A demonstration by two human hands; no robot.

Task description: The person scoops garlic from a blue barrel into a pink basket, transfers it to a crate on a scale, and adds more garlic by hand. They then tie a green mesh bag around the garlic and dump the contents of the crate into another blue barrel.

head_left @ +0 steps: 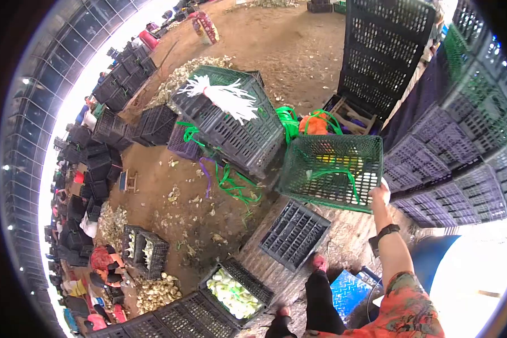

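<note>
My right hand (380, 194) grips the near right corner of a green plastic crate (331, 194), a dark band around the wrist. The crate is tilted so that its inside shows, with a loose green strap (343, 173) lying in it. Below it, a black crate (294, 235) rests on a worn wooden surface near my feet. My left hand is outside the view.
Stacked crates (239, 135) carry a bundle of white strips (222, 98). Tall crate stacks (456, 163) stand at right. A crate of pale green vegetables (235, 294) is at lower front. Another person (104, 262) bends beside a pale heap (158, 294) at left.
</note>
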